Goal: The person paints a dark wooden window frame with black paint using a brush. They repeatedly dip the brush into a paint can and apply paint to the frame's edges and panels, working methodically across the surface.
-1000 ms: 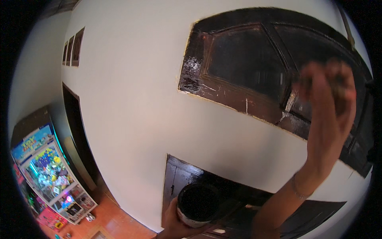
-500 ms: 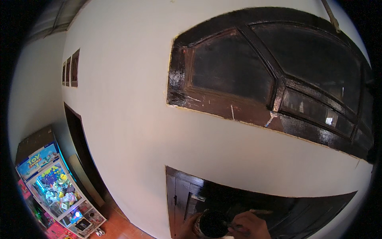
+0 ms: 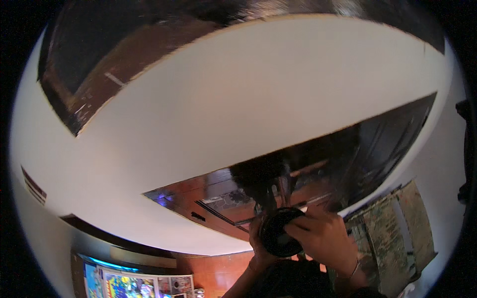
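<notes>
A round can [image 3: 267, 234] with dark contents is in front of me at the lower middle. My left hand [image 3: 257, 243] is wrapped round its left side. My right hand [image 3: 325, 238] is over the can's right rim, its fingers bent together into the mouth. Whatever these fingers pinch is hidden by the hand and the dark opening. Beyond the can is a glossy dark door panel [image 3: 308, 161] that mirrors the surroundings. Higher up runs an arched window frame [image 3: 141, 57], shiny black in parts and dull brown with pale streaks along its lower left.
A white wall [image 3: 258, 89] spans the space between window and door. At right stands a worn, stained board structure [image 3: 385, 243]. Lower left, a lit claw machine [image 3: 130, 285] stands on orange floor tiles [image 3: 218, 273] beside a dark doorway [image 3: 94, 231].
My view has tilted down and turned, so the window now sits at the top edge. Both hands and the can show higher in view, and my right fingers reach into the can's mouth.
</notes>
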{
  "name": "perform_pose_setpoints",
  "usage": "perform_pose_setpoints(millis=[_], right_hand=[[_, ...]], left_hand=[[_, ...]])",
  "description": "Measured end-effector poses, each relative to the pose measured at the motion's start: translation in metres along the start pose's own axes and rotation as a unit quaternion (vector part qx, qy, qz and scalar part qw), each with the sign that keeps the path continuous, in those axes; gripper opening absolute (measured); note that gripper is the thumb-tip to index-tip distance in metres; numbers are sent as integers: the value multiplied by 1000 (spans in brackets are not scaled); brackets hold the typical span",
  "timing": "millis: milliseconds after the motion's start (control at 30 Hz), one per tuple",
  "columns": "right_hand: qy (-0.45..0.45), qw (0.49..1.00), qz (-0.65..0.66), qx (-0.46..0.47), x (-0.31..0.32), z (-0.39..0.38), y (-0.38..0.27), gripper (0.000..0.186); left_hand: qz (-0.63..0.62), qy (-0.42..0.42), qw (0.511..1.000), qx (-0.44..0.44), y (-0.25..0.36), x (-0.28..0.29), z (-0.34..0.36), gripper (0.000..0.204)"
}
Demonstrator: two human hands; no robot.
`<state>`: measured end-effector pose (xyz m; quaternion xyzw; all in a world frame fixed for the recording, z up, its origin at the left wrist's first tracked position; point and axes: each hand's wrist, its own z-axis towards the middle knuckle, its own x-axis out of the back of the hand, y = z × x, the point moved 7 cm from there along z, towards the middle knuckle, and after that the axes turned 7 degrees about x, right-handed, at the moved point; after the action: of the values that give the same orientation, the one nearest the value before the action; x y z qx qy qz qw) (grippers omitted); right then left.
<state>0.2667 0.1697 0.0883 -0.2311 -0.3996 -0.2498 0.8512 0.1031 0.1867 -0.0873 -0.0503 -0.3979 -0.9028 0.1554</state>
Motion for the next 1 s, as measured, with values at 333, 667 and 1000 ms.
perform_pose_setpoints(millis=[333,667,1000], right_hand=[[42,995,-57,-71,11,-13,15,20],[67,993,-14,-92,18,-11,27,25],[237,936,176,-191,53,-18,46,31]], left_hand=[[-22,-5,999,-41,13,-20,17,113],[6,27,1000,-5,19,-10,22,121],[50,17,996,69,15,7,30,131]])
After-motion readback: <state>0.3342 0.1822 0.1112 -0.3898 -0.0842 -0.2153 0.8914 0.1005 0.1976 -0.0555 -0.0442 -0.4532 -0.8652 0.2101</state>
